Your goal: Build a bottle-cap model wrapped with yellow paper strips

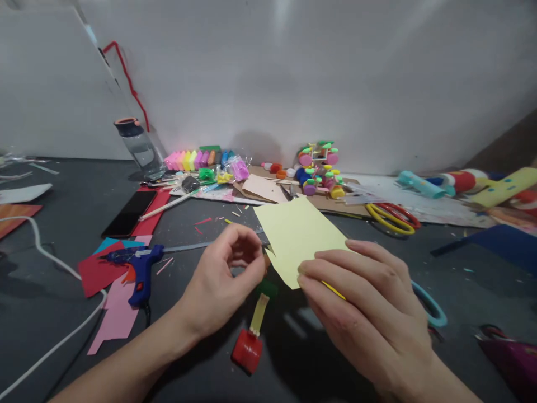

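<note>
2 bare hands above mid-desk (71,212). Right hand (364,302) closed on pale-yellow paper (304,232) at its lower right; paper is off the desk, short of the far edge. Left hand (237,274) curled, fingertips near thumb, by the notched side; can't tell if it pinches anything. Advice: support near the notch, don't buckle the sheet.

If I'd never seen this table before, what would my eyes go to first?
Probably the pale yellow paper, bright in the middle, held in the right hand. Next might be the blue glue gun lying on the left. The shiny red piece low in the middle stands out against the dark table too.
</note>
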